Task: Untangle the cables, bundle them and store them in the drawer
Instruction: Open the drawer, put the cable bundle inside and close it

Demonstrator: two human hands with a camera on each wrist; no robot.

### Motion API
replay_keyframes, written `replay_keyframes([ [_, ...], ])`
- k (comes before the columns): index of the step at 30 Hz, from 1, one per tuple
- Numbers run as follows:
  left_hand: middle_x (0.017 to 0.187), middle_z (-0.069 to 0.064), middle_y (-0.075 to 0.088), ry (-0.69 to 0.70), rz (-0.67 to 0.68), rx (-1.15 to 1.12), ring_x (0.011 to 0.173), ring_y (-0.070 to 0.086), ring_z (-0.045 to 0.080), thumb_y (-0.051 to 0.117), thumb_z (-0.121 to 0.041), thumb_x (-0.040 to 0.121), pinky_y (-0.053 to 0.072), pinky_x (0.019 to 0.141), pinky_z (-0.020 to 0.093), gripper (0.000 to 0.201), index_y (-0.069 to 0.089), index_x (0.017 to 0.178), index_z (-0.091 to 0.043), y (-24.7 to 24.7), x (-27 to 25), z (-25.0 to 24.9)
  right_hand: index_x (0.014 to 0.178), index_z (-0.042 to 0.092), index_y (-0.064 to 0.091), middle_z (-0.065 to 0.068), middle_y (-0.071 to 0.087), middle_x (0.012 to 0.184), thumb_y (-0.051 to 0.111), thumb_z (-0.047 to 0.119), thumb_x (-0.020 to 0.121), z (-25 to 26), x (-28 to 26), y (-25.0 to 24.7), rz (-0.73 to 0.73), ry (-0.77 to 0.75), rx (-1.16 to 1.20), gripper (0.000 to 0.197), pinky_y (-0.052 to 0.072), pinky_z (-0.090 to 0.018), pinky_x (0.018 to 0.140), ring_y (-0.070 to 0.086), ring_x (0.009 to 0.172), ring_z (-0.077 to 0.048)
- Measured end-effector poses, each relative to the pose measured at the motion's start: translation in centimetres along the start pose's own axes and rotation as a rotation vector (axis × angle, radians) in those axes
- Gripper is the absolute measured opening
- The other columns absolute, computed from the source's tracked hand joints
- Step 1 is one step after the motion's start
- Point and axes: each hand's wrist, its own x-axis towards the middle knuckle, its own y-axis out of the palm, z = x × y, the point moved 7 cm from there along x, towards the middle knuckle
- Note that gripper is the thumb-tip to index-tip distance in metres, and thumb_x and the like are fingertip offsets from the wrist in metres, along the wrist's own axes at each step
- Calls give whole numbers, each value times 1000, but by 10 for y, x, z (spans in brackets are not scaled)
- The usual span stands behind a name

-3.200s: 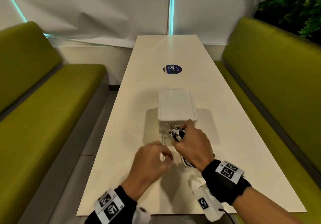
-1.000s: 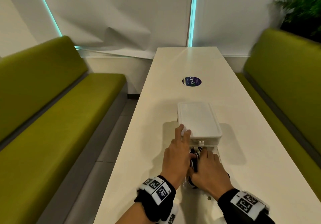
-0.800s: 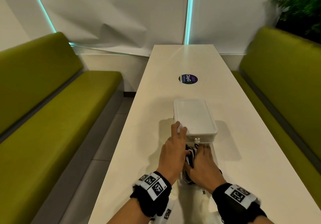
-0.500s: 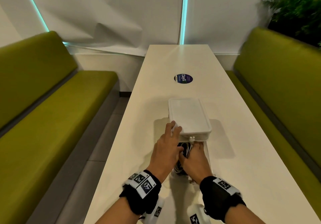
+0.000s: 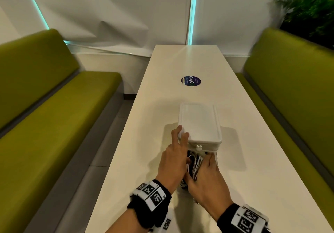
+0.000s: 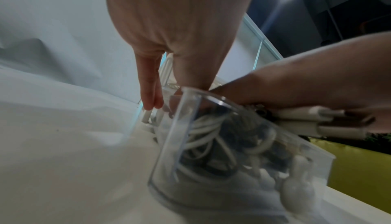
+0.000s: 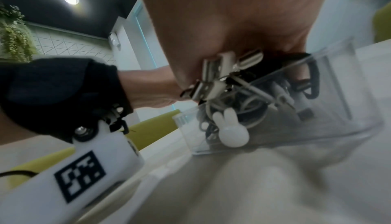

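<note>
A white drawer box (image 5: 198,122) stands mid-table, its clear lower drawer (image 5: 217,160) pulled out toward me. A bundle of black and white cables (image 5: 195,162) lies in that drawer. My right hand (image 5: 206,176) covers the bundle, thumb on its left side and fingers reaching in toward the box. In the right wrist view, metal connectors (image 7: 213,77) stick out under the palm above the drawer (image 7: 338,93). My left hand (image 5: 180,135) rests straight fingers on the box's near left corner. The left wrist view shows those fingers (image 6: 151,97) beside the drawer's wall (image 6: 180,135), with coiled cables (image 6: 211,127) inside.
A white rabbit-shaped knob (image 7: 230,130) sits on the drawer's front. A round dark sticker (image 5: 191,81) lies farther up the white table (image 5: 253,160). Green benches (image 5: 54,124) flank the table on both sides, and a plant (image 5: 310,6) stands at the back right.
My left hand went from beside the right hand to the box's corner. My right hand brought the bundle down from the box front into the drawer, and has stayed there over the last second.
</note>
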Motion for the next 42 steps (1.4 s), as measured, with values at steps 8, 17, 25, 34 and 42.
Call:
replay_keyframes([
  [8,154,-4,2,22,69,-22,98,65,26,72,-28,85,56,80,32,72,26,140,-23,-1,-2,0,131,20,38,0,42,129,56,54,78,-8,22,-2,98,69,159,65,48,-30,96,46,118,-15],
  [17,154,-4,6,-29,37,-33,106,63,25,80,-28,75,58,79,35,82,23,133,-25,1,0,-3,128,36,40,13,47,127,74,41,73,-5,20,-12,47,-34,306,65,45,-19,91,47,116,-5],
  [25,155,-2,3,-14,34,47,92,64,22,77,-18,78,55,71,29,81,26,141,-21,2,-3,-3,142,24,32,0,23,150,37,62,86,5,-7,-6,54,-186,-81,68,38,-28,110,25,142,-18],
  [34,153,4,8,1,40,50,81,66,25,72,-9,75,56,64,32,76,27,136,-19,3,-3,-4,151,5,17,-15,23,156,41,42,97,16,-24,-12,121,-163,-259,70,10,-33,121,11,148,-29],
  [42,155,6,8,79,97,-39,100,63,33,66,-29,87,55,77,35,65,29,140,-17,-3,-3,-5,131,3,43,-13,46,126,17,28,95,18,-4,-8,22,-166,-210,51,33,-39,111,40,122,-26],
])
